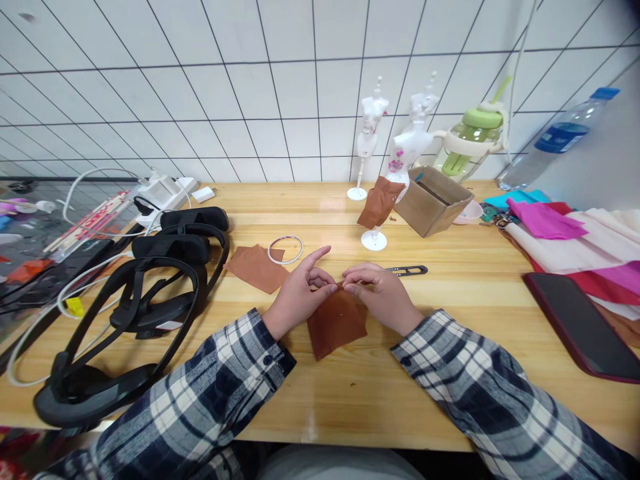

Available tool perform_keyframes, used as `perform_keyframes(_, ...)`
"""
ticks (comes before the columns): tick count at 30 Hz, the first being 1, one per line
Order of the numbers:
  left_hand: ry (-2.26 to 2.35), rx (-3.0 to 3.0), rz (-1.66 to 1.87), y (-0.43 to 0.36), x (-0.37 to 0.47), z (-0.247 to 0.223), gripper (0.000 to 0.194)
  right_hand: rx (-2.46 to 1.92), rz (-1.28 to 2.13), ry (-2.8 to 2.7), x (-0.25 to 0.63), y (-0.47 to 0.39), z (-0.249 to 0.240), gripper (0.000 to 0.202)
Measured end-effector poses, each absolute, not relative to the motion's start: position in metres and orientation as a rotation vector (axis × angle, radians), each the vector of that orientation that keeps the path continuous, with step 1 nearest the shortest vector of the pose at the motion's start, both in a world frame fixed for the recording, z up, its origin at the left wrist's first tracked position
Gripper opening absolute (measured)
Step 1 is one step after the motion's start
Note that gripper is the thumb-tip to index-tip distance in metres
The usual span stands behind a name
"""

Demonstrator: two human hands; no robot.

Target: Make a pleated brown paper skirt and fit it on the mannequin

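A piece of brown cloth point(336, 323) hangs down toward me over the wooden table, its upper edge pinched by both hands. My left hand point(304, 291) grips it between thumb and fingers, with the index finger stretched out. Close beside it, my right hand point(381, 293) pinches the same edge. Any small item between the fingertips is too small to make out. Left of my hands lies another brown cloth piece point(257, 268), with a silver ring point(285, 250) partly over it. Black thread snips point(410, 271) lie just beyond my right hand.
Two white mini mannequins point(368, 130) point(410, 143) stand at the back, the nearer one wrapped in brown cloth. Behind on the right are a cardboard box point(434, 203), a green-lidded cup point(470, 140) and a bottle point(560, 140). Black headsets point(145, 313) lie left; a phone point(585, 327) and fabrics point(550, 220) lie right.
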State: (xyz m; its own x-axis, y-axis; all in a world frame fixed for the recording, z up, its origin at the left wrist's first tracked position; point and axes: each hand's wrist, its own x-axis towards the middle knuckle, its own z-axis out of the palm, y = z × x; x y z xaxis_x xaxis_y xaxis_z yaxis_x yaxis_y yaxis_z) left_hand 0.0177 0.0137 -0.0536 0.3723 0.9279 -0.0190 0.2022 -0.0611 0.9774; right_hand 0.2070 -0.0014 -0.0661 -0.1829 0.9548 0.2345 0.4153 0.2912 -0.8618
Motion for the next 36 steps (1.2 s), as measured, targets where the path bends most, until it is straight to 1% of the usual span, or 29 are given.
perform_keyframes(4, 1.049, 1.564, 0.799, 0.0136, 0.017, -0.0536, 0.076, -1.306, 0.832, -1.875, 0.2072, -0.0024, -0.0624, 0.011)
perform_keyframes(7, 1.073, 1.556, 0.801, 0.0139, 0.0164, -0.0526, 0.076, -1.31, 0.762, -1.969, 0.2073, -0.0034, -0.0596, 0.01)
perform_keyframes(13, 1.114, 1.554, 0.744, 0.0137, 0.0152, -0.048, 0.063, -1.227, 0.581, -2.086, 0.2096, -0.0056, -0.0587, 0.01)
perform_keyframes(18, 1.145, 1.617, 0.763, 0.0128, 0.0153, -0.0491, 0.068, -1.162, 0.49, -2.136, 0.2082, -0.008, -0.0609, 0.012)
perform_keyframes(23, 1.155, 1.641, 0.829, 0.0144, 0.0149, -0.0489, 0.071, -1.167, 0.525, -2.053, 0.2092, -0.0074, -0.0609, 0.013)
perform_keyframes(28, 1.227, 1.63, 0.882, 0.016, 0.0144, -0.0447, 0.078, -1.169, 0.517, -2.097, 0.2118, -0.0076, -0.0616, 0.026)
perform_keyframes(36, 1.245, 1.739, 0.889, 0.0181, 0.0119, -0.0498, 0.078, -1.243, 0.38, -1.978, 0.21, -0.0093, -0.0607, 0.028)
